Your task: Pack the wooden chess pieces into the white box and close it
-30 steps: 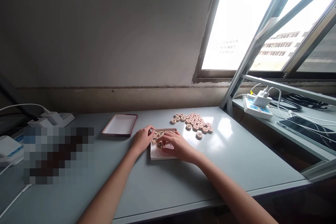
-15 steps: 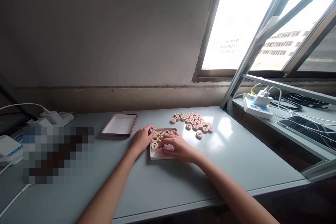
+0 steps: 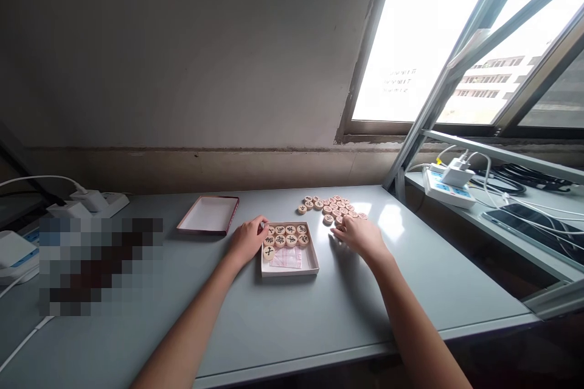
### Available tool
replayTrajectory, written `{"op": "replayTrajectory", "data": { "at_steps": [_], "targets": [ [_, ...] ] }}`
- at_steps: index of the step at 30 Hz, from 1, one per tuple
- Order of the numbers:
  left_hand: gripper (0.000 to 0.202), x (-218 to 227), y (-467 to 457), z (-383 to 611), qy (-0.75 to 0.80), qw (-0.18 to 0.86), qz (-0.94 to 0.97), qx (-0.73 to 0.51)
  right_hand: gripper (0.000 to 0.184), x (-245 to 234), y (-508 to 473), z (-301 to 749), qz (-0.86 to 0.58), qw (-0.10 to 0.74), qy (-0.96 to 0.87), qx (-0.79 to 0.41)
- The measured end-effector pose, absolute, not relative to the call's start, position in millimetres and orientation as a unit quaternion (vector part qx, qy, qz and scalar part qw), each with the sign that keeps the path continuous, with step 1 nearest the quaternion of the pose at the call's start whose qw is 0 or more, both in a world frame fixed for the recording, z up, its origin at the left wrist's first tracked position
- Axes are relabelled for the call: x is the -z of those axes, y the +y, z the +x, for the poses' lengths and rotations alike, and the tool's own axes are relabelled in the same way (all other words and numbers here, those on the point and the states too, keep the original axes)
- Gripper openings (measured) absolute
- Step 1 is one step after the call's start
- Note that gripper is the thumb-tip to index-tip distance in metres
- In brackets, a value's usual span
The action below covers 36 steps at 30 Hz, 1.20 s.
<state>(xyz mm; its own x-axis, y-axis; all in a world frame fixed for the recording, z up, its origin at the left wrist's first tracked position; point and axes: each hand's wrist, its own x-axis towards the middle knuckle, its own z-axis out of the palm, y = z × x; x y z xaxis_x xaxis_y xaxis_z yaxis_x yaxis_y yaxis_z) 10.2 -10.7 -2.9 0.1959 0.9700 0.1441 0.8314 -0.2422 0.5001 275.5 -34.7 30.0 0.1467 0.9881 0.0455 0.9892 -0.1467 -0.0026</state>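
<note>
A shallow white box (image 3: 312, 266) sits on the table, with wooden xiangqi pieces (image 3: 280, 240) in two full rows and one more piece (image 3: 269, 253) starting a third. A clear plastic bag with pink lines (image 3: 286, 257) lies on its floor. My left hand (image 3: 249, 237) grips the box at its left wall, thumb near the upper left corner. To the right of the box, my right hand (image 3: 360, 236) is curled down at the front of a loose pile of xiangqi pieces (image 3: 336, 203). Its fingers are closed together; whatever is between them is hidden.
The dark red box lid (image 3: 207, 216) lies inside up at the back left. Power strips with white chargers stand on the left (image 3: 91, 202) and on the right shelf (image 3: 449, 185). A metal frame post (image 3: 413, 146) rises at the back right corner.
My right hand has left the box and moved right to the front of the loose pile, covering the nearest piece. The rows in the box now show. My left hand stays put.
</note>
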Motion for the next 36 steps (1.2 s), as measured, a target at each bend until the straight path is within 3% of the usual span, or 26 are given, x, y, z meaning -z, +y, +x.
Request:
{"op": "replayTrajectory", "data": {
  "at_steps": [5,11,16,27,31,36],
  "targets": [
    [0.022,1,-12,10,0.593,0.158,0.759,-0.216,0.013,-28,-38,257,-0.678,0.088,-0.730,-0.022],
    [0.023,2,-11,10,0.594,0.158,0.759,-0.213,0.029,-34,-44,238,-0.538,0.216,-0.805,-0.124],
    [0.023,4,-10,10,0.592,0.157,0.760,-0.216,0.025,-30,-51,220,-0.407,0.178,-0.878,-0.177],
    [0.023,1,-11,10,0.588,0.163,0.763,-0.212,0.021,-21,-49,211,-0.452,0.203,-0.863,-0.101],
    [0.024,1,-11,10,0.588,0.163,0.764,-0.210,0.003,-22,-50,211,-0.421,0.197,-0.880,-0.095],
    [0.024,1,-11,10,0.589,0.159,0.765,-0.207,0.010,-18,-48,211,-0.403,0.206,-0.888,-0.078]
  ]
}}
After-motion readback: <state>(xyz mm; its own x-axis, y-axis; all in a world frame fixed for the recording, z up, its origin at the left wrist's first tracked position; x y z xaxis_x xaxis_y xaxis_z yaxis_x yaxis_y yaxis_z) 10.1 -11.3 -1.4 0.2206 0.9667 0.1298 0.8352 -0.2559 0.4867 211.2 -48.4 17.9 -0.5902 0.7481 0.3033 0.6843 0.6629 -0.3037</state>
